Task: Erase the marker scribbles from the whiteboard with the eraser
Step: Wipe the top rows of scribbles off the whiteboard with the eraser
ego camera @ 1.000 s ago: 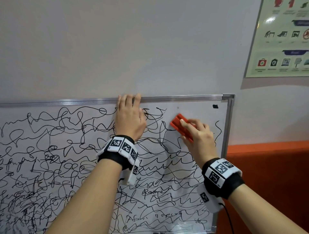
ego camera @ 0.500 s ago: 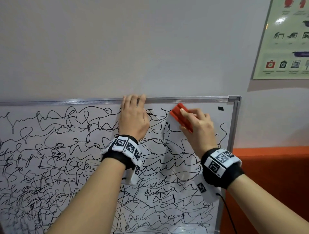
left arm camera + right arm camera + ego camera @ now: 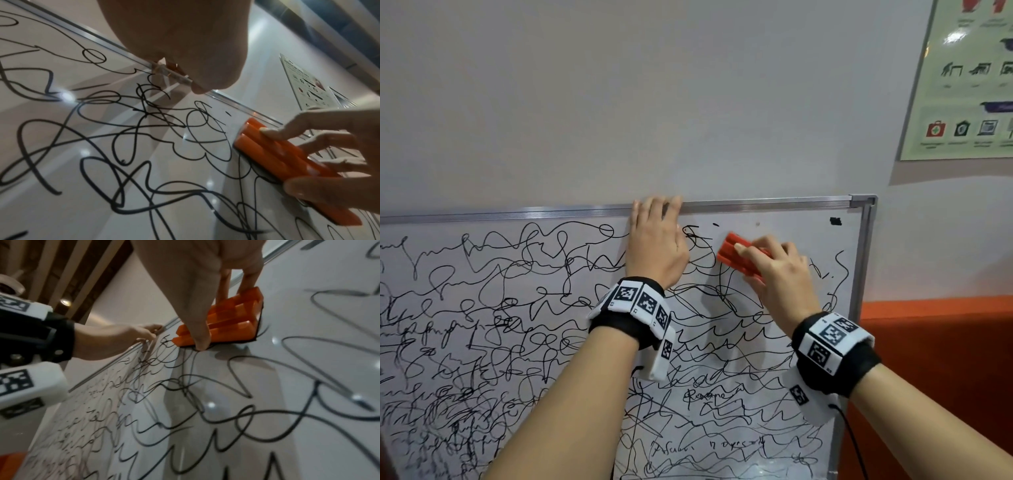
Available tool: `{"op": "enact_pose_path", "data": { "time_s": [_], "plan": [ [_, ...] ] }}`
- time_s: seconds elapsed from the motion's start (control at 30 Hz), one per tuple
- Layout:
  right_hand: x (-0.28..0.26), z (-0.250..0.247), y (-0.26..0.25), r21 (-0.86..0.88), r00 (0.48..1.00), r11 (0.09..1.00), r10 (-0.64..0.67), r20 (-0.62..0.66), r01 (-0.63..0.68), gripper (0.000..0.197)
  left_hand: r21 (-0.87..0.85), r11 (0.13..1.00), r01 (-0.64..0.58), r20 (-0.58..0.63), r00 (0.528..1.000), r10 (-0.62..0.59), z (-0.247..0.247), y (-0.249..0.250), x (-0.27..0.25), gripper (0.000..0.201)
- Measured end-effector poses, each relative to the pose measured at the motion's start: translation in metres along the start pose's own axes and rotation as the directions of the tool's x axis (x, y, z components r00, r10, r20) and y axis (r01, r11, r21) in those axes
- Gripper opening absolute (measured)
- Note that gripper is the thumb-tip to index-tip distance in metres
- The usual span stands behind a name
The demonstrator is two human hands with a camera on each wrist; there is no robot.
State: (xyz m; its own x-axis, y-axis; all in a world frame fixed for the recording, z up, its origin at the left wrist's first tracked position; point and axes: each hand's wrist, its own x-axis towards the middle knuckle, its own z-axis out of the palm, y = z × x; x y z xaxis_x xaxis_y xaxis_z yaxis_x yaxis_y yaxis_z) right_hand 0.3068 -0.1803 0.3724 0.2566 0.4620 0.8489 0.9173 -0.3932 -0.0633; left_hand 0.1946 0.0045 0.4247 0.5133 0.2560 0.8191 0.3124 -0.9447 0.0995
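Orange ridged plastic, light and stiff we reckon: our right hand (image 3: 780, 270) pinches the eraser (image 3: 743, 257) by its sides against the slick whiteboard (image 3: 551, 308), while our left hand (image 3: 657, 246) braces flat, fingers straight.

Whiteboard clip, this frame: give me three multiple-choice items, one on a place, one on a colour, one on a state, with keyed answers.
1. Where is the eraser?
A. upper right of the whiteboard
B. bottom left corner
C. on the wall poster

2. What colour is the eraser?
A. blue
B. orange
C. green

3. What is the left hand doing?
A. gripping a marker
B. hanging clear of the board
C. resting on the board with fingers at the top frame

Answers: A, it sits near the top right corner; B, its ribbed back is orange; C, the fingers lie over the metal edge.
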Motion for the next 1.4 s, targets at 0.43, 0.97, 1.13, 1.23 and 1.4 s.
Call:
{"op": "enact_pose_path", "data": {
  "time_s": [0.43,0.97,1.13,1.23,1.4],
  "plan": [
    [0.014,-0.004,0.012,0.036,0.992,0.995,0.095,-0.078,-0.092,0.058,0.073,0.997,-0.037,0.031,0.999,0.034,-0.018,-0.036,-0.001,0.047],
    [0.015,0.014,-0.019,0.039,0.998,0.999,0.016,-0.059,-0.014,0.051,0.038,0.999,0.011,-0.055,0.998,-0.009,-0.005,-0.041,-0.01,0.055],
    [0.015,0.015,-0.02,0.053,0.993,0.996,0.08,-0.091,-0.075,0.054,0.014,1.0,0.014,-0.086,0.996,-0.013,-0.002,-0.039,-0.009,0.056],
    [0.003,0.014,-0.011,0.038,0.996,0.999,0.035,-0.085,-0.031,0.052,0.008,1.0,0.01,-0.096,0.995,-0.01,-0.003,-0.039,-0.009,0.057],
    [-0.002,0.016,-0.013,0.023,0.991,0.995,0.097,-0.093,-0.095,0.055,0.005,1.0,0.03,-0.118,0.993,-0.03,-0.001,-0.032,-0.009,0.056]
  ]
}}
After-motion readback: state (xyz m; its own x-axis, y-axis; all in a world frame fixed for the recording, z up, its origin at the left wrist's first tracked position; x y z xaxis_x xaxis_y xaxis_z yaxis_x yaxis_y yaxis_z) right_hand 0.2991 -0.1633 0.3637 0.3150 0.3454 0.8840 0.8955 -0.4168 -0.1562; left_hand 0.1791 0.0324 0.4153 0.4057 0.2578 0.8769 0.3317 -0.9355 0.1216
